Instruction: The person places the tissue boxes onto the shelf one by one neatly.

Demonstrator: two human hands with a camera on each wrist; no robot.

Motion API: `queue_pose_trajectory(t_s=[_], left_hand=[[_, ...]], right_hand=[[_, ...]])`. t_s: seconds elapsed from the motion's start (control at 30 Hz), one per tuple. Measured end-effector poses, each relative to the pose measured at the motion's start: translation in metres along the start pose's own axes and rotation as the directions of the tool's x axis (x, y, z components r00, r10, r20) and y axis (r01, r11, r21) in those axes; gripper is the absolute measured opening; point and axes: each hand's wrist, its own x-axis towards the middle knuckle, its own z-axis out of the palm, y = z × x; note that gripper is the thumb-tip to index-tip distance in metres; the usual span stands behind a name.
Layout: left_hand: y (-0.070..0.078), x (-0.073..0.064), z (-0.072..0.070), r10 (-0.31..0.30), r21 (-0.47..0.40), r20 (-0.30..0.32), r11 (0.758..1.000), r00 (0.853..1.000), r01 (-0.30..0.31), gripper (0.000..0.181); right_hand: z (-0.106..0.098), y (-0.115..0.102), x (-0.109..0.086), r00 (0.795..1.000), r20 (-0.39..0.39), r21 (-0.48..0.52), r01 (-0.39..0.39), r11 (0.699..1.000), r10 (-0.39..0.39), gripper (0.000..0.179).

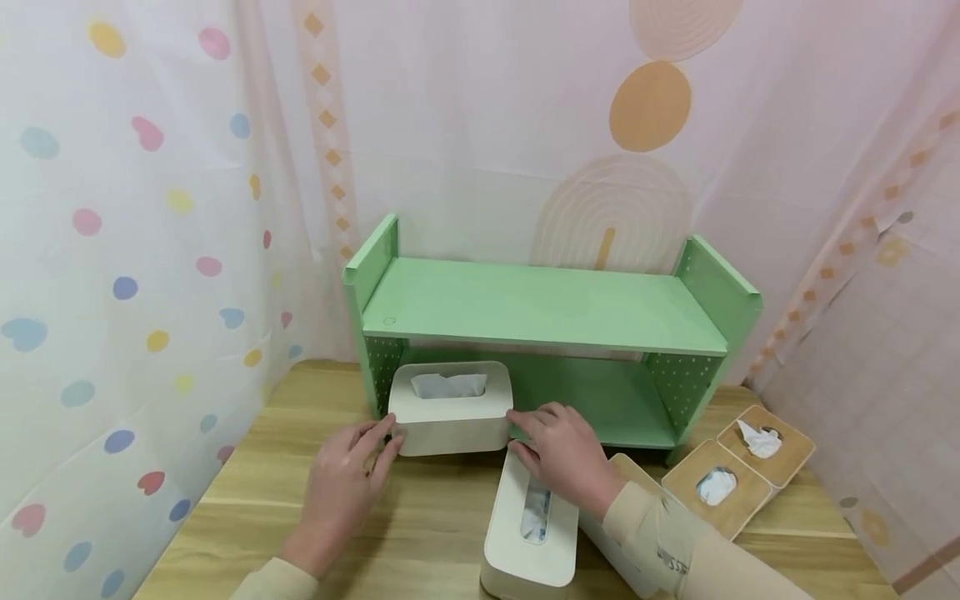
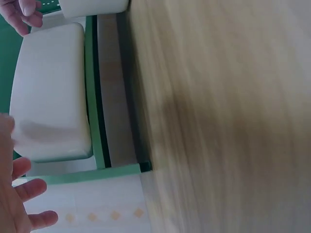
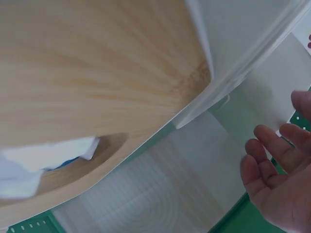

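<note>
A white tissue box (image 1: 453, 435) with a tissue showing in its top slot sits at the left front of the green shelf's lower level. My left hand (image 1: 343, 479) has its fingertips at the box's left front corner. At the opposite end, fingertips of my right hand (image 1: 564, 454) meet the right side. Spread, slightly bent fingers of the left hand show beside the white box (image 2: 51, 92) in the left wrist view. The right wrist view has the right hand's fingers (image 3: 279, 150) loosely bent. Below the right hand lies a second white tissue box (image 1: 517, 533), partly covered by it.
The two-level green shelf (image 1: 540, 304) stands against a patterned curtain (image 1: 480, 108). Right of it, two wood-topped tissue boxes (image 1: 787, 454) lie side by side on the wooden table (image 1: 420, 533). Another wood-topped box (image 1: 633, 475) is partly hidden under the right forearm.
</note>
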Motion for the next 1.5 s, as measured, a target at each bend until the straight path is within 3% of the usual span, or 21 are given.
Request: queue_pose_trajectory(t_s=[0.17, 0.33, 0.47, 0.77, 0.97, 1.17, 1.5], left_hand=[[-0.002, -0.008, -0.007, 0.010, 0.028, 0.084, 1.000, 0.996, -0.013, 0.068], [-0.008, -0.012, -0.017, 0.007, 0.034, 0.231, 0.999, 0.973, -0.015, 0.072], [-0.011, -0.013, -0.024, 0.019, 0.032, 0.285, 0.999, 0.958, -0.029, 0.070], [-0.010, -0.013, -0.026, 0.030, 0.056, 0.336, 0.997, 0.942, -0.052, 0.068], [-0.010, -0.013, -0.024, 0.033, 0.054, 0.335, 0.997, 0.942, -0.054, 0.069], [-0.010, -0.012, -0.024, 0.026, 0.062, 0.335, 0.997, 0.942, -0.050, 0.072], [-0.008, -0.011, -0.025, -0.031, 0.091, 0.386, 0.996, 0.922, -0.005, 0.081]], right_hand=[[-0.004, 0.003, -0.006, 0.985, 0.169, 0.107, -0.059, 0.992, 0.041, 0.055], [-0.009, 0.009, -0.009, 0.952, 0.299, 0.241, -0.136, 0.961, 0.059, 0.071], [-0.013, 0.011, -0.009, 0.934, 0.355, 0.279, -0.154, 0.948, 0.047, 0.078], [-0.012, 0.013, -0.010, 0.928, 0.367, 0.286, -0.171, 0.943, 0.057, 0.079], [-0.009, 0.015, -0.009, 0.936, 0.349, 0.279, -0.159, 0.947, 0.054, 0.078], [-0.009, 0.015, -0.009, 0.930, 0.362, 0.291, -0.178, 0.940, 0.065, 0.079], [-0.009, 0.012, -0.008, 0.921, 0.384, 0.289, -0.193, 0.938, 0.071, 0.082]])
